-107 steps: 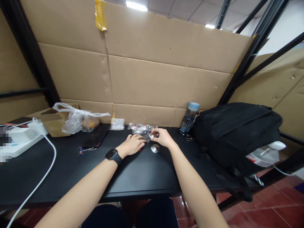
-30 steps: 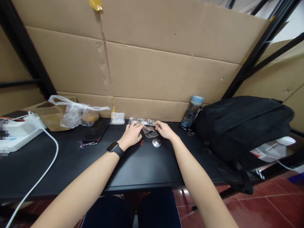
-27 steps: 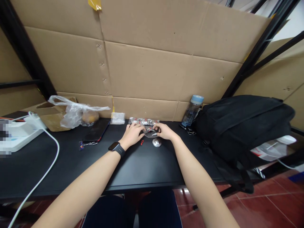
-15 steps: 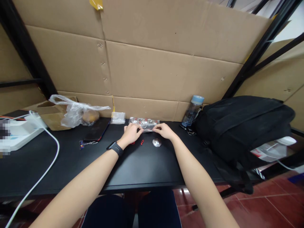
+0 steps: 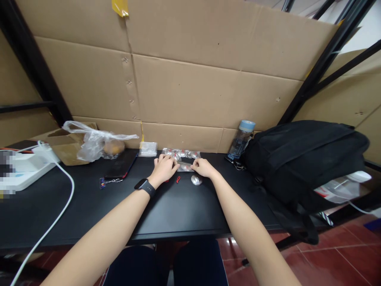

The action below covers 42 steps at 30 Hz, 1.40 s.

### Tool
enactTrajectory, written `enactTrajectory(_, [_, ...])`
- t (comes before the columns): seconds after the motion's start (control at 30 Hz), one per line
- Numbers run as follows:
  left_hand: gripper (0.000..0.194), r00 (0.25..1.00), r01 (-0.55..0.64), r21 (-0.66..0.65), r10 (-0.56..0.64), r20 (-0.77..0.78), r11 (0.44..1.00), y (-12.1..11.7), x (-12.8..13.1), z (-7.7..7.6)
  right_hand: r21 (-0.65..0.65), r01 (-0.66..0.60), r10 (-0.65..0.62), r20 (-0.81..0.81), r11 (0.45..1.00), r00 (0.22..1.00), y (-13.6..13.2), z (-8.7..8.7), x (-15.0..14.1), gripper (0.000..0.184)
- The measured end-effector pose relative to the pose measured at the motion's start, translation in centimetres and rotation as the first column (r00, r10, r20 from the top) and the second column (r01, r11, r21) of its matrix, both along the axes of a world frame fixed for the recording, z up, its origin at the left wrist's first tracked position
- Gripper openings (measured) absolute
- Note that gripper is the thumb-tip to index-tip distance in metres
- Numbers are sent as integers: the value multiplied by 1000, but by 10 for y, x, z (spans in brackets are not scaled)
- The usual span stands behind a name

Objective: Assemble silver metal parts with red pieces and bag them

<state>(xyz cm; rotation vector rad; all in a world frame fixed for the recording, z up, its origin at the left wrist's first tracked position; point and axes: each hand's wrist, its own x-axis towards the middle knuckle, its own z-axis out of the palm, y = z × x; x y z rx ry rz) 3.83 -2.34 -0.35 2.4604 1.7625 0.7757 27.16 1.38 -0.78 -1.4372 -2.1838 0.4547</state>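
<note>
Between my hands lies a small clear plastic bag (image 5: 185,167) with something silver and a bit of red in it. My left hand (image 5: 163,170), below a black wristwatch (image 5: 144,186), is closed at the bag's left end. At its right end my right hand (image 5: 203,167) pinches the plastic. Just in front, on the black table, rests a shiny domed metal disc (image 5: 196,180). A small red cord loop (image 5: 178,179) lies left of the disc, and another bit of red peeks out beneath my left hand. Several packed silver discs with red parts (image 5: 183,153) form a row behind my hands.
A stack of clear bags (image 5: 148,149) sits by the cardboard wall (image 5: 184,95). To the left are a dark phone-like slab (image 5: 120,165), a knotted plastic bag (image 5: 92,143) and a power strip (image 5: 26,171). A bottle (image 5: 239,139) and a black backpack (image 5: 300,159) stand right.
The small bag has come slightly nearer to me, away from the row behind, with both hands at its ends. The view has shifted a little.
</note>
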Motion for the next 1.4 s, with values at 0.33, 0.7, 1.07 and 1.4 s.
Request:
enactTrajectory(0.33, [42, 969, 234, 51, -228, -96, 971, -6, -4, 6, 187, -246, 251, -7, 951, 968, -2, 4, -2, 22])
enactTrajectory(0.7, [42, 963, 245, 2, -243, -115, 970, -1, -7, -1, 174, -125, 92, 188, 977, 978, -13, 7, -12, 39])
enactTrajectory(1.07, [25, 994, 105, 12, -105, 0, 994, 9, -13, -1, 118, -152, 149, 40, 981, 988, 2, 2, -6, 23])
enactTrajectory(1.4, [17, 993, 70, -23, -68, 97, 997, 4, -8, 3, 83, -116, 130, -186, 990, 974, -8, 4, -13, 18])
